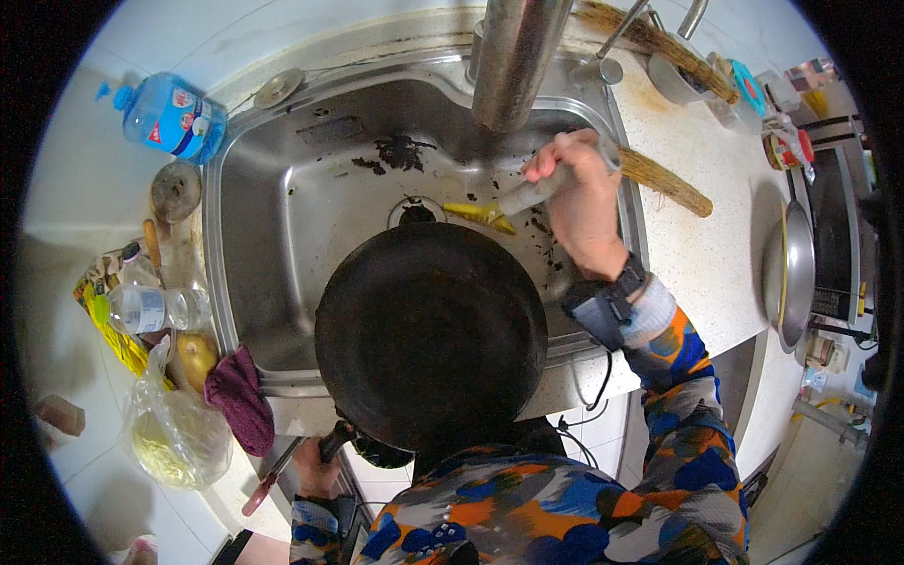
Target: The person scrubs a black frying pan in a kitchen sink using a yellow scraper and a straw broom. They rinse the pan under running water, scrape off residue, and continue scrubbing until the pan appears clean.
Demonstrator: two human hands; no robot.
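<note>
My left hand (316, 466) is closed around the handle of a black frying pan (431, 339), which is held over the front edge of the sink. The pan's dark inner face is towards me. My right hand (583, 191), somewhat blurred, is over the right side of the stainless steel sink (254, 212). It holds a translucent, greyish thing (526, 198) whose kind I cannot tell. A yellow piece (484, 214) lies or hangs just below it, near the drain. Dark wet scraps (402, 152) are scattered over the sink's floor.
A thick metal tube (519, 63) reaches over the sink's back. Left stand a blue detergent bottle (173, 116), plastic bottles (152, 308), a potato (198, 359), a purple cloth (244, 402), a bag of shredded food (173, 438) and a knife (272, 480). Right are a rough stick (664, 181) and a metal bowl (797, 275).
</note>
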